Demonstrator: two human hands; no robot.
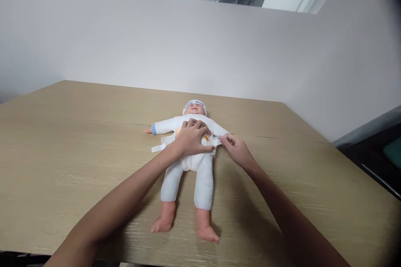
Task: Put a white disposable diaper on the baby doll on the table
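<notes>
head view: doll pinned at the chest, a thin tie under tension

head camera looked down on a baby doll that lay face up near the middle of a wooden table, head toward the far wall, bare feet toward the person. the left hand lay flat and spread over the doll's chest, fingers loosely curled, pressing the white garment down rather than gripping it. the right hand was nearly closed, thumb and fingertips pinched on a narrow white tie at the doll's side, just beside the left hand. a second loose tie trailed on the table on the other side, below the doll's outstretched arm.

likely trouble, as a judgement: the pinched tie was short and thin, so it could have slipped out of the fingertips if pulled sideways too hard. a strong pull could also have dragged the light doll across the smooth wood or twisted it, were the left palm to lift. the garment flap could have bunched under the palm. the left hand hid the front of the garment, so how it was fastened there could not be told.

room was generous: bare table lay on both sides and beyond the head, and the wall stood well apart. the near edge ran just below the doll's feet, and the right edge dropped off to a dark area, well clear of the hands.
</notes>
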